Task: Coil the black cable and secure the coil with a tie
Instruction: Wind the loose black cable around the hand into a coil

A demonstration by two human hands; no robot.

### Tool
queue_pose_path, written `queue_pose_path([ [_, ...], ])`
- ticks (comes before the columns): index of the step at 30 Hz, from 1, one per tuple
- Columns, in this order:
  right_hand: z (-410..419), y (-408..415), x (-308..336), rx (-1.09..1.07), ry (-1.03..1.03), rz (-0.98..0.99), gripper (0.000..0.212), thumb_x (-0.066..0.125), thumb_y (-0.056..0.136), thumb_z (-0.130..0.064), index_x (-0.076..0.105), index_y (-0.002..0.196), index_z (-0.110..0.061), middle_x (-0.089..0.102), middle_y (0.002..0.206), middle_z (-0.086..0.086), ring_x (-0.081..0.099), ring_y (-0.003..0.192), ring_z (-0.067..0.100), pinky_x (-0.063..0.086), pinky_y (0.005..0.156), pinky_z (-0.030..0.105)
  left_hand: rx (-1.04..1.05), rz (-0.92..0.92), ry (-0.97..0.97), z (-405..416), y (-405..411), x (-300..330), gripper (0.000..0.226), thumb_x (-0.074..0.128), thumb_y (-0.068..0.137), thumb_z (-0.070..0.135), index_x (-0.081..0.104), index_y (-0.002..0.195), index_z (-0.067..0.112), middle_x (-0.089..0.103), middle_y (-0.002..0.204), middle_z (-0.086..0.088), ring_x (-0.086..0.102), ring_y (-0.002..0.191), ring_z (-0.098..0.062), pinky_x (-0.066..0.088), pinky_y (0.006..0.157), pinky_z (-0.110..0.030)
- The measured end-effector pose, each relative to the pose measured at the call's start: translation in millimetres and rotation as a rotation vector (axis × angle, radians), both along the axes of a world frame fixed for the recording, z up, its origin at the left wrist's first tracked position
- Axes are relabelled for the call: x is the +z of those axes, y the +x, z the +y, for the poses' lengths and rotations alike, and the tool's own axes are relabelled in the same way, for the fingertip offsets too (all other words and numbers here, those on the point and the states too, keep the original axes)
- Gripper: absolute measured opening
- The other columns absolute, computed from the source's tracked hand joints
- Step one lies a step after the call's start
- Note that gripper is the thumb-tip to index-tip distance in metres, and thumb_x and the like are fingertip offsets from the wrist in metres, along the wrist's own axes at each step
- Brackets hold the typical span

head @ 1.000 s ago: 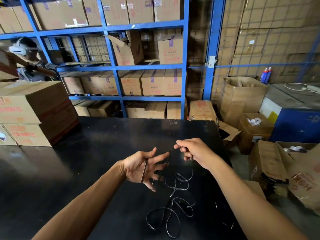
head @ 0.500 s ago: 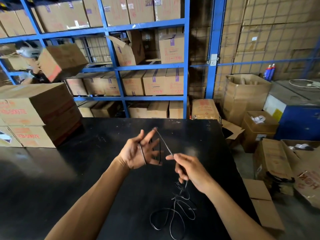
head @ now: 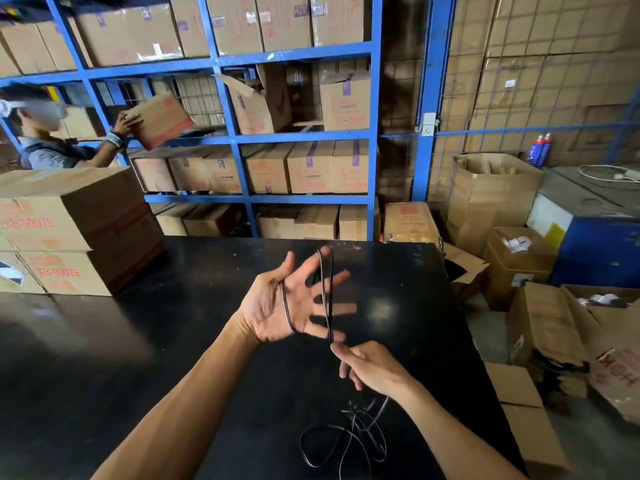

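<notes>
My left hand (head: 287, 299) is held up over the black table (head: 138, 341), palm toward me and fingers spread. The thin black cable (head: 325, 292) is looped around it: one strand crosses the palm, another runs over the index fingertip and down across the fingers. Just below, my right hand (head: 370, 367) pinches the cable between thumb and fingers. From there the cable drops to a loose tangle of loops (head: 346, 441) lying on the table near the front edge. I see no tie.
Stacked cardboard boxes (head: 69, 230) stand on the table's left end. Blue shelving (head: 242, 133) full of boxes lines the back. A person (head: 52, 140) at far left holds a box at the shelf. Open cartons (head: 554, 323) crowd the floor to the right.
My left hand has lifted and spread wider, with another strand over the fingers. My right hand has dropped below it, drawing the cable down. The person at left came into view with a box.
</notes>
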State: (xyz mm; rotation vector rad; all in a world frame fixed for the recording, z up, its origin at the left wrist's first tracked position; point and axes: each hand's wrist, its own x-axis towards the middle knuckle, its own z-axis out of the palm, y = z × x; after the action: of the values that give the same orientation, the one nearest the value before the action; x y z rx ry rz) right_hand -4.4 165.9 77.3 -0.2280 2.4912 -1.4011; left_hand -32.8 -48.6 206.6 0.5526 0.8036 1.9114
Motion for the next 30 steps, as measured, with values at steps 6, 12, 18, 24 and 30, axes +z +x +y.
queue_pose_path([
  [6, 25.2, -34.0, 47.2, 0.040, 0.374, 0.314, 0.055, 0.067, 0.061, -0.085, 0.070, 0.065, -0.030, 0.063, 0.053, -0.013, 0.061, 0.054, 0.011, 0.039, 0.047, 0.027, -0.345, 0.151, -0.562, -3.4, 22.9, -23.2, 0.069, 0.012, 0.096, 0.070, 0.022, 0.158, 0.039, 0.016, 0.169, 0.001, 0.011, 0.148, -0.056, 0.013, 0.113, -0.075],
  [12, 5.4, -37.3, 74.3, 0.051, 0.344, 0.318, 0.056, 0.055, 0.092, -0.065, 0.076, 0.063, -0.021, 0.071, 0.059, -0.023, 0.067, 0.057, 0.001, 0.054, 0.062, 0.030, -0.175, 0.130, -0.941, -14.2, 9.8, -33.9, 0.067, 0.013, 0.096, 0.072, 0.039, 0.151, 0.042, 0.040, 0.159, -0.001, 0.030, 0.145, -0.044, 0.015, 0.119, -0.063],
  [18, -9.8, -16.9, 73.0, -0.082, -0.292, 0.004, 0.020, 0.061, 0.100, -0.028, 0.077, 0.095, -0.016, 0.056, 0.059, -0.003, 0.044, 0.046, 0.009, 0.038, 0.043, 0.026, 0.218, 0.015, -0.778, -24.0, -6.2, -36.9, 0.060, 0.033, 0.092, 0.074, 0.059, 0.135, 0.041, 0.049, 0.108, 0.008, 0.035, 0.091, -0.014, 0.025, 0.074, -0.038],
  [24, -17.9, 7.1, 61.1, -0.066, -0.655, -0.048, 0.026, 0.048, 0.109, -0.028, 0.070, 0.118, -0.018, 0.049, 0.060, -0.002, 0.032, 0.044, 0.010, 0.029, 0.040, 0.023, 0.536, -0.131, -0.301, -28.7, -22.7, -29.1, 0.055, 0.041, 0.092, 0.065, 0.075, 0.118, 0.029, 0.052, 0.112, 0.000, 0.051, 0.093, -0.030, 0.036, 0.095, -0.063],
  [30, -30.8, 30.5, 23.3, 0.086, -0.550, 0.036, 0.036, 0.046, 0.107, -0.045, 0.074, 0.107, -0.024, 0.049, 0.058, -0.004, 0.039, 0.042, 0.010, 0.046, 0.044, 0.026, 0.540, -0.159, 0.026, -11.2, -23.8, -2.5, 0.054, 0.037, 0.098, 0.056, 0.060, 0.138, 0.027, 0.043, 0.151, -0.022, 0.033, 0.136, -0.063, 0.034, 0.095, -0.082],
])
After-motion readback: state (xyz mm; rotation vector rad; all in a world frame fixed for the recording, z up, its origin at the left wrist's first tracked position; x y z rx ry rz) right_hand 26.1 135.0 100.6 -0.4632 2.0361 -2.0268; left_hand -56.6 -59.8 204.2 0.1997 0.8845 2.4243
